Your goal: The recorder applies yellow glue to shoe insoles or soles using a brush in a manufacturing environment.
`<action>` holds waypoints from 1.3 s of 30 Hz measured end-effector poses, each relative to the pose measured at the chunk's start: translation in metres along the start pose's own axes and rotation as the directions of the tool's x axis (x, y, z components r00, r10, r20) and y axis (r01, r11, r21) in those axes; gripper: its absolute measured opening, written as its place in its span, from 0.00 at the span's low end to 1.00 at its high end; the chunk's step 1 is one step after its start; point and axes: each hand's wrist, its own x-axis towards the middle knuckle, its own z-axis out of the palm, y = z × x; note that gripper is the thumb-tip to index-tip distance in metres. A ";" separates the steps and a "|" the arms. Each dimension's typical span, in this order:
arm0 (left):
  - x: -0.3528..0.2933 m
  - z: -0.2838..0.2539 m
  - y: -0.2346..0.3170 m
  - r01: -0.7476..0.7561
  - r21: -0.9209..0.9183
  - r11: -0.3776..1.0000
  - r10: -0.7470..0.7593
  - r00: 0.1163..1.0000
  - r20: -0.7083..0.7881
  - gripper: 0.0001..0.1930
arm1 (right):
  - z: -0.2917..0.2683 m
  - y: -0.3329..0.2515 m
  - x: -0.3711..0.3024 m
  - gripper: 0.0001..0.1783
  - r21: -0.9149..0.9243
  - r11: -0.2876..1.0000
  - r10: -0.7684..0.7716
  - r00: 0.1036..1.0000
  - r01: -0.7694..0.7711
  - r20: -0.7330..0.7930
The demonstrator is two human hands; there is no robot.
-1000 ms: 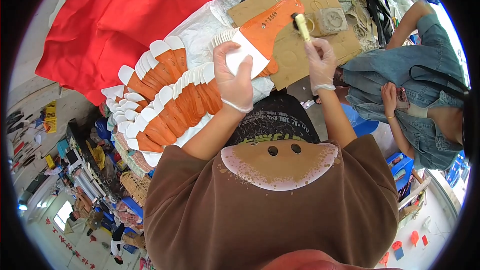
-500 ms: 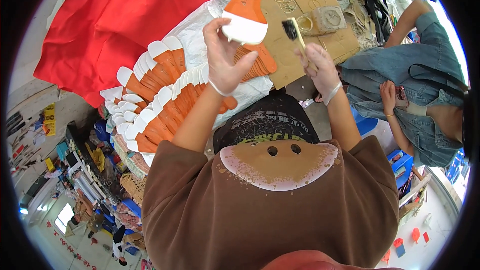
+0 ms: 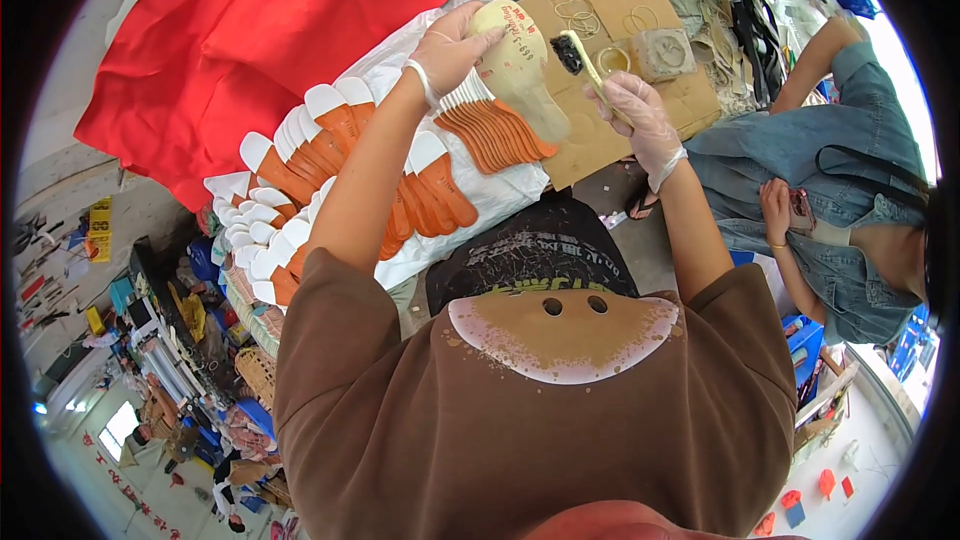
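My left hand, in a thin clear glove, grips one end of a shoe insole between thumb and fingers. The insole's beige underside with printed marks faces up, and its other end slants down to the right. In my gloved right hand is a brush with a pale handle and dark bristles, held apart from the insole. Below the held insole lies an overlapping row of orange and white insoles. More such insoles fan out to the left, partly hidden by my left forearm.
White sheeting lies under the insoles, beside a red cloth. Brown cardboard at the right bears a round dish, a pale block and rubber bands. A person in denim is close at the right.
The insole in my left hand has turned from its orange and white face to its beige underside, and my left hand has moved slightly farther off. The brush has shifted slightly left.
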 end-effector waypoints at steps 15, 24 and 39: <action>-0.023 -0.015 0.001 0.240 -0.661 0.711 0.014 0.935 0.355 0.19 | 0.011 0.002 0.032 0.06 -0.427 0.752 -0.516 0.851 0.503 0.094; -0.025 -0.038 -0.009 0.235 -0.715 0.658 -0.169 0.972 0.163 0.15 | -0.001 -0.020 0.007 0.11 -0.550 0.697 -0.124 0.833 0.460 0.539; -0.079 0.044 0.021 -0.213 -0.741 0.636 -0.046 0.949 -0.312 0.18 | -0.019 0.046 0.018 0.05 -0.413 0.892 -0.356 0.848 0.183 -0.392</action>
